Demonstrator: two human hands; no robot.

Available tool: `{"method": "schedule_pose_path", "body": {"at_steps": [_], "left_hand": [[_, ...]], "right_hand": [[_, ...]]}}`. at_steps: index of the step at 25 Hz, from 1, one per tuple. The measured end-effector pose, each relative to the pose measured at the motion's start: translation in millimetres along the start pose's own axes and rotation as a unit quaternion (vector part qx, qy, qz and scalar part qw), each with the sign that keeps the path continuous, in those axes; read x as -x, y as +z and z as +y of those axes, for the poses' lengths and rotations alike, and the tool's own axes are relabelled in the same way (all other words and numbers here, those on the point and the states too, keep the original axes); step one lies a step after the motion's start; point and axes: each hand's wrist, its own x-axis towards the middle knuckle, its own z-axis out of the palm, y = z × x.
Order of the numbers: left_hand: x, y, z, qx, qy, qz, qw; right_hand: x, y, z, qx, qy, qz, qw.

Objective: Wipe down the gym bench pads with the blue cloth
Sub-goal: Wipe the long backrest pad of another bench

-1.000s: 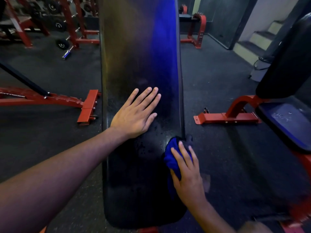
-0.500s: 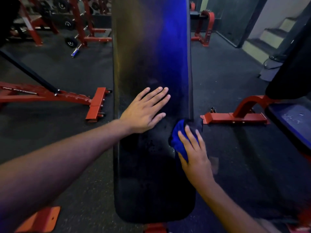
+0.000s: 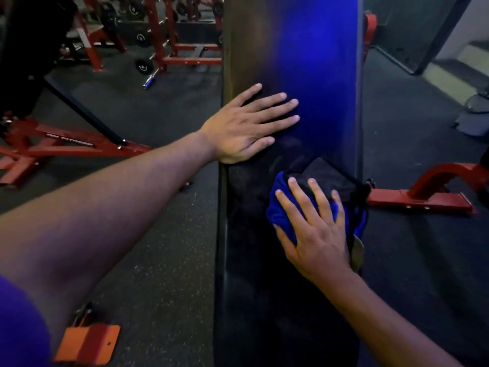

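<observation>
Cloth-bearing right hand [image 3: 315, 231] has advanced up the bench pad [image 3: 264, 300]; fingers spread flat pressing the blue cloth [image 3: 280, 215]; left hand [image 3: 246, 128] braces flat, fingers straight; maintain even pressure, overlap strokes.

You've got 2 hands in view: left hand [image 3: 242, 128], right hand [image 3: 315, 229]. 1 blue cloth [image 3: 281, 215]. 1 long bench pad [image 3: 291, 49] up the middle. 1 chrome bar end [image 3: 148, 82] on the floor. Approx. 3 weight plates in the back racks, too dim to be sure.
</observation>
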Motion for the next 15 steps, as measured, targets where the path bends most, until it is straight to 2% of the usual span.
{"method": "schedule_pose_path", "body": {"at_steps": [3,6,11,13,15], "left_hand": [[-1,1,-2,0.016,0.006,0.001,1.000],[0,-2,0,0.019,0.004,0.006,1.000],[-2,-4,3,0.029,-0.004,0.011,1.000],[-1,-3,2,0.028,-0.004,0.014,1.000],[-1,-1,3,0.025,-0.005,0.015,1.000]], "right_hand": [[-27,2,-32,-0.002,-0.057,0.010,0.998],[-43,5,-48,-0.008,-0.119,-0.013,0.993],[4,-1,5,0.002,-0.304,-0.073,0.950],[2,-9,44,0.018,-0.310,-0.066,0.948],[-27,-18,69,0.031,-0.234,-0.036,0.971]]}}
